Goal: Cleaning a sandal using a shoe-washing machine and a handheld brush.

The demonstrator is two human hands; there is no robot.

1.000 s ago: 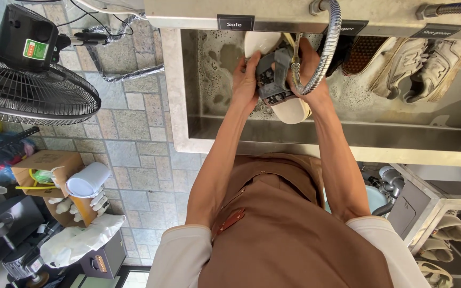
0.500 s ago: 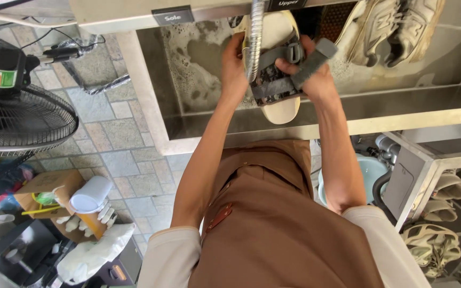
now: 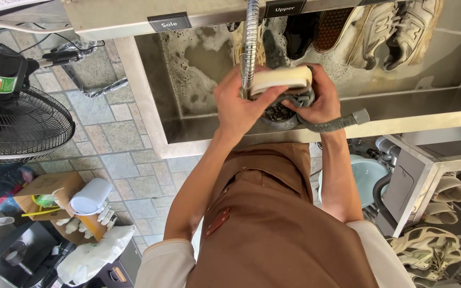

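Note:
Both hands hold a sandal (image 3: 281,79) with a cream sole and grey straps over a steel sink (image 3: 150,106) filled with soapy water. My left hand (image 3: 241,106) grips its left end, fingers over the sole's edge. My right hand (image 3: 324,101) wraps around the right side. A grey strap (image 3: 337,125) trails out to the right below that hand. A flexible metal hose (image 3: 251,42) hangs down just in front of the sandal, by my left hand.
White sneakers (image 3: 396,32) and dark shoes (image 3: 316,29) lie in the sink's far right. A black fan (image 3: 17,122) stands at left on the tiled floor, above a cardboard box (image 3: 49,192) with gloves. A pale blue bucket (image 3: 361,176) and shelved shoes (image 3: 428,248) are at right.
The sandal has been turned in my hands, so its cream sole edge now faces up. Its grey strap has swung down to the right. The view has dropped slightly.

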